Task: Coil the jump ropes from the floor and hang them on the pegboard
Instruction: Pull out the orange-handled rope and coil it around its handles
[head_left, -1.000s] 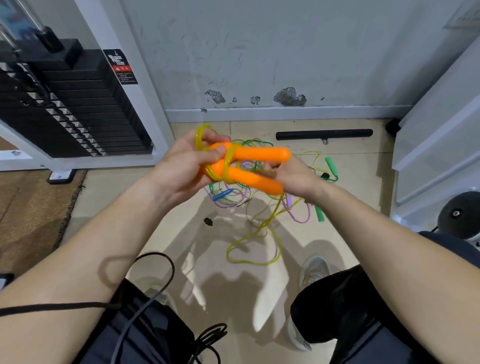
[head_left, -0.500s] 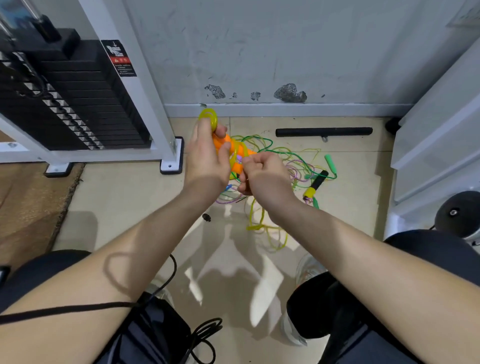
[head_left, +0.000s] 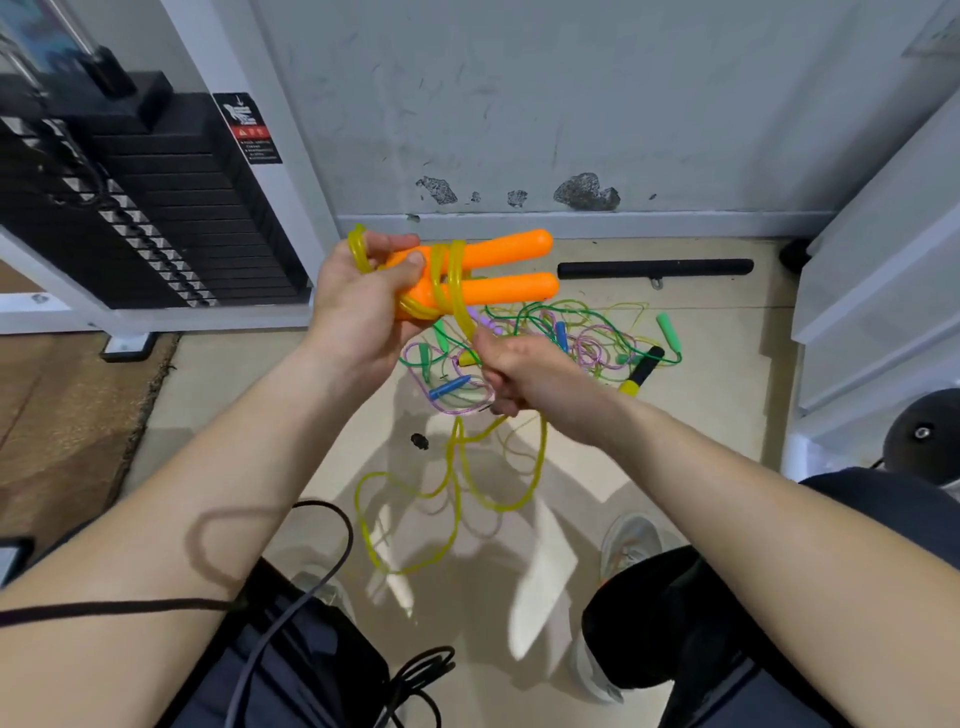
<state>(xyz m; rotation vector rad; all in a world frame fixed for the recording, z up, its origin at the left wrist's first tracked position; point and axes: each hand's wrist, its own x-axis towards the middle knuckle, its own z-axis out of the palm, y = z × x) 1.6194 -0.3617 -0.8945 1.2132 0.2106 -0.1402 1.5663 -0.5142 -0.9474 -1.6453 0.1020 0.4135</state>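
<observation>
Left hand (head_left: 358, 317) clamps the handles (head_left: 509, 291); right hand (head_left: 524, 376), gripping the rope (head_left: 457, 262), should wind it taut and evenly.

The tangle of ropes (head_left: 571, 338) is closed in behind by a black bar (head_left: 654, 268) and the wall (head_left: 571, 104), and on its right by white cabinet panels (head_left: 883, 270). Left of the tangle, bare floor (head_left: 249, 405) lies open up to the weight stack (head_left: 171, 223). In front of the tangle, the approach is crossed by loops of yellow cord (head_left: 452, 493) (hung from the right hand (head_left: 519, 374)). Above its left edge, room is taken by the left hand (head_left: 358, 306) gripping the orange handles (head_left: 498, 270)
</observation>
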